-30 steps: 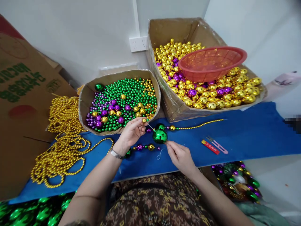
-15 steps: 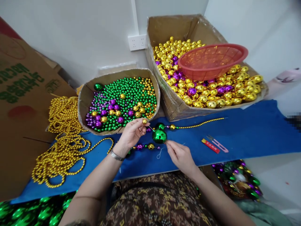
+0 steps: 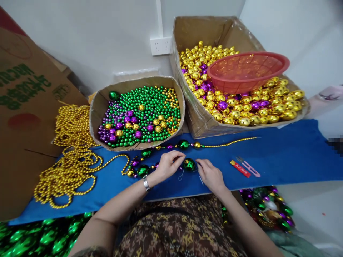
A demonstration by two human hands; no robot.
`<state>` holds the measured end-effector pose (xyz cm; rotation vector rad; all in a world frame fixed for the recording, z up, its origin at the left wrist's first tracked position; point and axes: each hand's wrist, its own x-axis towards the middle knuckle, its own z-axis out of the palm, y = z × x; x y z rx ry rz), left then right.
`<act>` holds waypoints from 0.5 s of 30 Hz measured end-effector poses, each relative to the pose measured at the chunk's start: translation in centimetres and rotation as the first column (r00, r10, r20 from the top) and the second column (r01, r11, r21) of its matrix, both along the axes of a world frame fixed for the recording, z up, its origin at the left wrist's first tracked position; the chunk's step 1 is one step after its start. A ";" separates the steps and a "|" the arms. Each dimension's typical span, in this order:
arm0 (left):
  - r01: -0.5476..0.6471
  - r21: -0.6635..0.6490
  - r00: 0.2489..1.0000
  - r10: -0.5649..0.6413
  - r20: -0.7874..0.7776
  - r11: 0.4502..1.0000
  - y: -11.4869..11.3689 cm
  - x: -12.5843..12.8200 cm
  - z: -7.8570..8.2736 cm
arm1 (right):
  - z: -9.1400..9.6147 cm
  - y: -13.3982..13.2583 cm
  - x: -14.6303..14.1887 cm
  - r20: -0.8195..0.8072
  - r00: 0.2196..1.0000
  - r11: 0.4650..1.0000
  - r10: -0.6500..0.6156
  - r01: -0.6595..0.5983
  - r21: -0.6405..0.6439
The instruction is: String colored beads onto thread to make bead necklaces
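A shiny green ball [image 3: 189,164] hangs or rests between my two hands over the blue cloth, with a small gold bead [image 3: 186,161] at its upper left. My left hand [image 3: 170,165] is closed in a pinch just above and left of the ball; what lies between its fingertips is too small to make out. On the ball's right, my right hand [image 3: 210,174] pinches a thin thread. A looped white string [image 3: 181,175] lies below the ball. Behind my left hand runs a strand of green, purple and gold beads [image 3: 143,170], partly hidden by it.
A carton of small mixed beads [image 3: 183,117] stands behind my hands. Beside it, a larger carton of gold beads [image 3: 197,128] holds a red basket [image 3: 248,71]. Gold bead chains [image 3: 72,164] pile up at left; pink snips [image 3: 249,167] and a red packet [image 3: 240,169] lie at right.
My left hand has moved right and down, and the gold bead from its fingertips now sits against the green ball. The ball has shifted slightly right and lower. My right hand has moved slightly right.
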<state>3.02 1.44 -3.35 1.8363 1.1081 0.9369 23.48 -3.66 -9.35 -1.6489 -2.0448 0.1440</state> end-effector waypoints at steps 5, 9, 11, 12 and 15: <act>0.054 0.096 0.997 -0.059 0.051 0.994 -0.7 -0.3 4.7 | 3.5 1.2 -2.3 -0.204 0.966 0.983 0.158 -0.134 0.125; 0.094 0.084 0.996 -0.094 0.002 0.992 0.6 -2.2 7.1 | 3.9 1.9 -3.7 -0.288 0.921 0.961 0.263 -0.223 0.166; 0.055 0.148 0.980 -0.025 -0.195 0.987 2.5 -4.1 7.3 | 3.8 1.8 -3.7 -0.339 0.906 0.965 0.254 -0.213 0.155; 0.011 0.196 0.941 0.056 -0.334 0.981 3.6 -5.2 7.2 | 3.7 1.7 -3.6 -0.367 0.899 0.970 0.240 -0.204 0.135; -0.054 0.250 0.672 0.220 -0.707 0.967 6.9 -7.8 6.2 | 3.8 1.4 -3.3 -0.435 0.880 0.981 0.190 -0.182 0.061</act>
